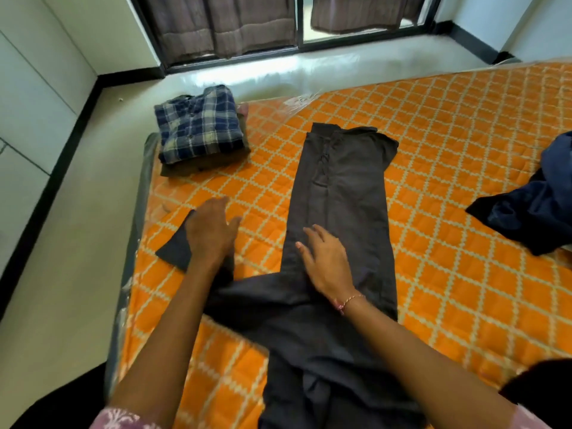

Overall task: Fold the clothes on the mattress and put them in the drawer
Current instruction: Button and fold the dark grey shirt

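A dark shirt lies lengthwise on the mattress, already narrowed into a long strip running away from the person. The right hand rests flat on it, fingers spread, pinning the cloth. The left hand, fingers loosely straight, lies on the sleeve that sticks out to the left of the strip. This looks like the sleeve-folding step: next that sleeve wants drawing in over the body, then the strip doubled end to end. Beyond the left hand sits a folded pile; far right of the right hand lies an unfolded navy garment. No drawer shows.
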`<state>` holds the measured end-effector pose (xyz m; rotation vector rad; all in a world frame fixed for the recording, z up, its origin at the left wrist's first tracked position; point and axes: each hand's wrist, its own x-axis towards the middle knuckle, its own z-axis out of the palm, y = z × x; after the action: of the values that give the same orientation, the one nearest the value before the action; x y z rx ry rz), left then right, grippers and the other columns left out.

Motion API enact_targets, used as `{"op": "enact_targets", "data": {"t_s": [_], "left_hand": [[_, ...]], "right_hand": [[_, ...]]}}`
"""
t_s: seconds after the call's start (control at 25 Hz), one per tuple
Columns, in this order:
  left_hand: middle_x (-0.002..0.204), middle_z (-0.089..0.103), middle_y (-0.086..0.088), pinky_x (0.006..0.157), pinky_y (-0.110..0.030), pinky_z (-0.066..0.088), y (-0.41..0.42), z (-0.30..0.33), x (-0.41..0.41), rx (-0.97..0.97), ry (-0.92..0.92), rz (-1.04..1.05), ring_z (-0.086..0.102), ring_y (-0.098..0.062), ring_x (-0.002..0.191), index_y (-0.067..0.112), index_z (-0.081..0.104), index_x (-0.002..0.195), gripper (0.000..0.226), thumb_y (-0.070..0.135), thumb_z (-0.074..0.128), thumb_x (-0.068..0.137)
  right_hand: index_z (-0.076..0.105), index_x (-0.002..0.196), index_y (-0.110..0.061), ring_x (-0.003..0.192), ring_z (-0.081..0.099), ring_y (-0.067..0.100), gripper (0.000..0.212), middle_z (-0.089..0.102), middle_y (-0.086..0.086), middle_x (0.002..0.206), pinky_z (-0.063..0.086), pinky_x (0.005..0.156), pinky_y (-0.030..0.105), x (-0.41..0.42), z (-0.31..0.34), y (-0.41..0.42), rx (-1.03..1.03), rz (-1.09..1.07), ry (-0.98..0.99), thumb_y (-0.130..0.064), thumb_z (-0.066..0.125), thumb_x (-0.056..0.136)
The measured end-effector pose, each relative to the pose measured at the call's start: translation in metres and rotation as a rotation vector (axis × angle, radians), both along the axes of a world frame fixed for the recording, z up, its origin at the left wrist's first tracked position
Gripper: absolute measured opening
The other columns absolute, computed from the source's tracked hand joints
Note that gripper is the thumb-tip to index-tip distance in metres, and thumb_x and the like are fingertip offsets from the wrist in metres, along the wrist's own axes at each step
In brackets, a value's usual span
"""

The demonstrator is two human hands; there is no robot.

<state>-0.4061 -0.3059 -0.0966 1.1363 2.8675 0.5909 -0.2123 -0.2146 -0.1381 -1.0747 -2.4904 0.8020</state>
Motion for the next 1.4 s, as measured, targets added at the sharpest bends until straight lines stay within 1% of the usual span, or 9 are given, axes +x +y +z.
{"op": "enact_targets", "data": {"t_s": [0.24, 0.48, 0.64, 0.76, 0.84, 0.96, 1.12, 1.28, 1.4], "left_hand": [[0.148, 0.026, -0.023, 0.105, -0.044, 0.034, -0.063, -0.035, 0.002, 0.369, -0.855, 1.062, 0.033, -0.039, 0.134, -0.002, 0.025, 0.140, 0.080, 0.027, 0.073, 0.082], [0.113, 0.062, -0.011, 0.084, -0.041, 0.053, -0.057, -0.051, -0.016, 0.513, -0.854, 0.932, 0.061, -0.033, 0.101, 0.004, 0.061, 0.103, 0.023, 0.016, 0.067, 0.084], [0.125, 0.058, -0.014, 0.090, -0.037, 0.049, -0.076, -0.025, -0.060, 0.976, -0.993, 0.879, 0.058, -0.030, 0.110, -0.004, 0.055, 0.126, 0.041, 0.015, 0.057, 0.090], [0.124, 0.060, -0.016, 0.085, -0.039, 0.053, -0.105, -0.007, -0.109, 1.283, -1.107, 0.859, 0.062, -0.031, 0.105, -0.002, 0.055, 0.123, 0.043, 0.019, 0.063, 0.086], [0.119, 0.061, -0.014, 0.088, -0.043, 0.051, -0.114, 0.002, -0.123, 1.311, -1.179, 0.775, 0.062, -0.032, 0.102, 0.004, 0.054, 0.122, 0.039, 0.023, 0.062, 0.089], [0.123, 0.057, -0.014, 0.094, -0.044, 0.047, -0.119, 0.010, -0.128, 1.344, -1.268, 0.595, 0.060, -0.030, 0.098, 0.013, 0.053, 0.124, 0.028, 0.013, 0.046, 0.096], [0.127, 0.057, -0.013, 0.102, -0.039, 0.041, -0.131, -0.016, -0.134, 1.173, -1.428, 0.646, 0.054, -0.028, 0.117, 0.011, 0.058, 0.104, 0.022, 0.025, 0.042, 0.099], [0.121, 0.061, -0.012, 0.085, -0.041, 0.052, -0.132, -0.054, -0.140, 0.981, -1.249, 0.908, 0.058, -0.029, 0.115, 0.002, 0.059, 0.118, 0.038, 0.018, 0.069, 0.085], [0.147, 0.035, -0.019, 0.104, -0.047, 0.038, -0.123, -0.042, -0.122, 0.654, -0.652, 0.998, 0.036, -0.035, 0.135, 0.004, 0.037, 0.141, 0.056, 0.010, 0.058, 0.090]], "right_hand": [[0.056, 0.108, -0.025, 0.089, 0.057, 0.022, 0.047, 0.060, 0.003, 0.102, 0.043, 0.075, 0.035, 0.008, -0.015, -0.136, 0.315, 0.390, -0.172, -0.053, 0.057, 0.070], [0.067, 0.116, -0.009, 0.099, 0.069, 0.020, 0.052, 0.068, 0.009, 0.116, 0.054, 0.075, 0.026, -0.001, -0.029, -0.112, 0.124, 0.394, -0.336, -0.020, 0.034, 0.077], [0.034, 0.147, -0.023, 0.143, 0.027, 0.017, 0.051, 0.029, 0.000, 0.155, 0.031, 0.107, 0.034, 0.002, -0.012, -0.093, 0.023, 0.645, -0.370, -0.022, 0.039, 0.095], [0.058, 0.130, -0.022, 0.123, 0.053, 0.020, 0.038, 0.058, 0.000, 0.134, 0.043, 0.099, 0.032, -0.016, 0.012, -0.095, -0.112, 0.484, -0.092, -0.030, 0.054, 0.093], [0.053, 0.135, -0.020, 0.129, 0.047, 0.021, 0.043, 0.053, 0.004, 0.139, 0.038, 0.105, 0.036, -0.042, 0.017, -0.102, -0.047, 0.397, 0.009, -0.033, 0.053, 0.094], [0.007, 0.152, -0.027, 0.148, -0.005, 0.025, 0.075, -0.005, 0.007, 0.160, 0.002, 0.117, 0.052, -0.073, 0.004, -0.116, 0.083, 0.695, -0.504, -0.046, 0.049, 0.094], [0.006, 0.153, -0.027, 0.148, -0.003, 0.019, 0.067, -0.002, 0.004, 0.161, -0.003, 0.117, 0.046, -0.079, -0.011, -0.119, 0.049, 0.646, -0.461, -0.045, 0.040, 0.098], [0.010, 0.153, -0.023, 0.148, 0.005, 0.019, 0.054, 0.004, 0.004, 0.161, 0.003, 0.118, 0.042, -0.078, -0.022, -0.124, 0.170, 0.823, -0.540, -0.033, 0.029, 0.103], [0.050, 0.137, -0.017, 0.121, 0.053, 0.028, 0.041, 0.056, 0.009, 0.135, 0.044, 0.098, 0.040, -0.084, -0.012, -0.115, 0.036, 0.548, -0.111, -0.029, 0.038, 0.099]]}}
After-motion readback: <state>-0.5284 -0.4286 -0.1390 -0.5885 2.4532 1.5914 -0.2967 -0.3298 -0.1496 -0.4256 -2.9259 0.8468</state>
